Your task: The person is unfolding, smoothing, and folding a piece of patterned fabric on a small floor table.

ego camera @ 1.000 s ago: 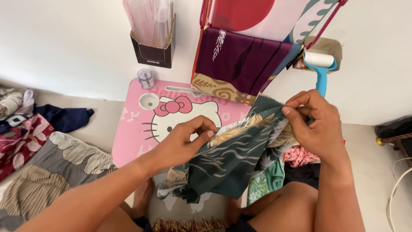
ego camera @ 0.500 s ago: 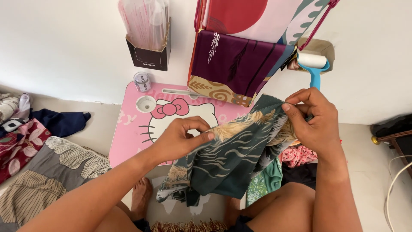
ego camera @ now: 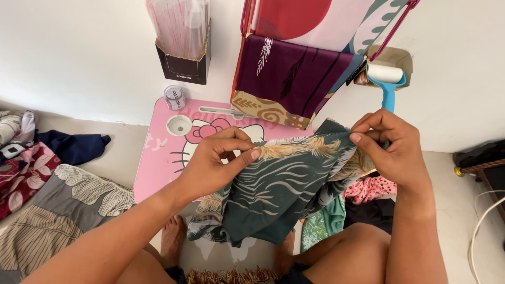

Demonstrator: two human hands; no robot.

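While stretched between both hands above the lap: dark green printed cloth with tan feather and pale wave patterns [ego camera: 284,189] — upper edge taut, lower part hanging in folds over the near end of the pink cartoon-cat lap table [ego camera: 158,163].

Left hand [ego camera: 215,163]: pinched on the cloth's upper edge, thumb and forefinger closed on the fabric, over the table top.

Right hand [ego camera: 392,150]: clenched on the cloth's other upper corner, fingers curled round a bunched fold, just below the lint roller.

On the table's far edge: small clear lidded jar [ego camera: 174,98], beside a round cup recess.

Against the white wall: black cardboard box of clear plastic sleeves [ego camera: 183,58]; hanging fabrics in maroon, red and tan print [ego camera: 289,73] on a pink hanger; white lint roller with blue handle [ego camera: 387,84].

Under the right forearm: pink spotted fabric [ego camera: 371,188], green leafy fabric [ego camera: 326,221] — both beside the knee.

At left on the floor: grey cloth with cream leaf shapes [ego camera: 63,210], navy garment [ego camera: 73,147], red floral fabric [ego camera: 23,173].

At far right: white cable [ego camera: 481,226], partly seen.
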